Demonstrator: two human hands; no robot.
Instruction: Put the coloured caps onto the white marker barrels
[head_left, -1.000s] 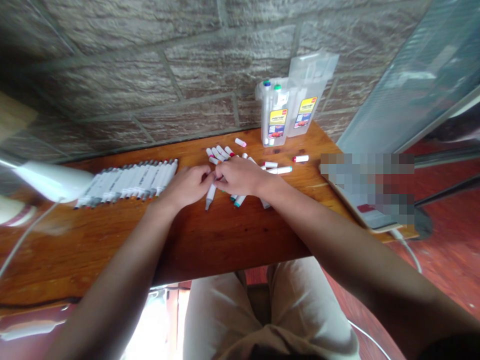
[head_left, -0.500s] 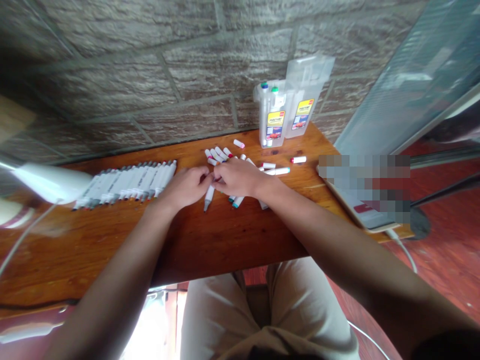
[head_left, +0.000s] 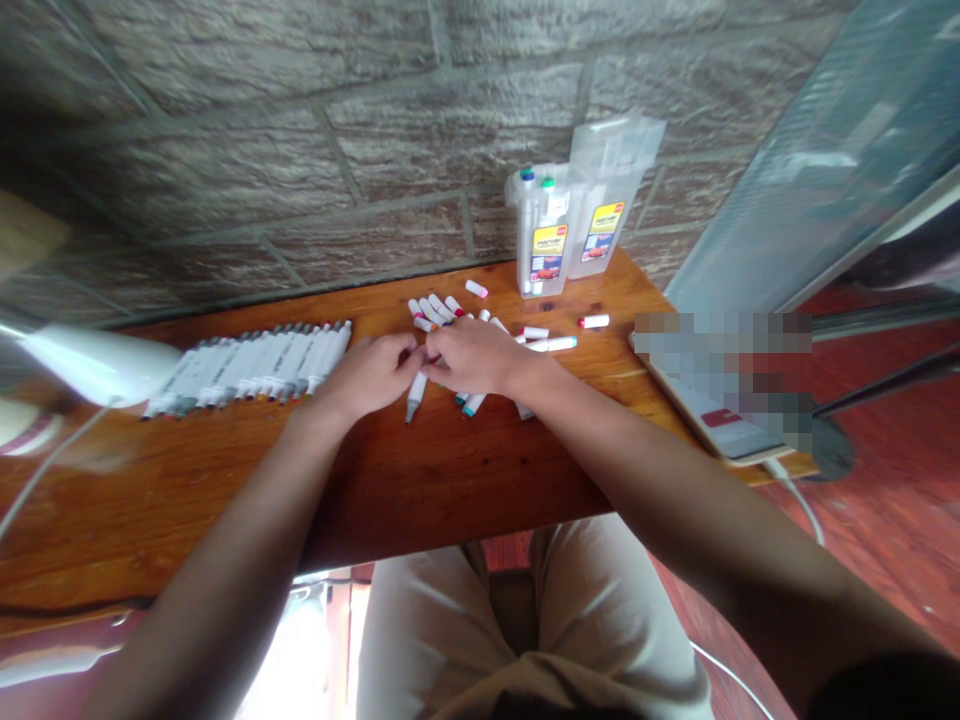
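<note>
Place: desk nook — home or office, cannot tell.
Wall (head_left: 375, 130): stone-look blocks, top of frame.
Desk (head_left: 457, 490): glossy wood, mid-frame, bearing markers (head_left: 251, 366).
Floor (head_left: 892, 500): reddish, right edge — looks like boards.

On the desk (head_left: 465, 490) in front of you, your left hand (head_left: 379, 370) and right hand (head_left: 476, 355) meet at the far end of a marker (head_left: 415, 396), whose other end points toward you. Left of your left hand lies a row of markers (head_left: 247, 370). Loose markers (head_left: 553, 344) lie around your right hand, behind it and to its right. Farther back, two containers (head_left: 550, 255) stand side by side near the wall (head_left: 397, 220), markers in the left one. At the desk's right end lies a device (head_left: 720, 420).
</note>
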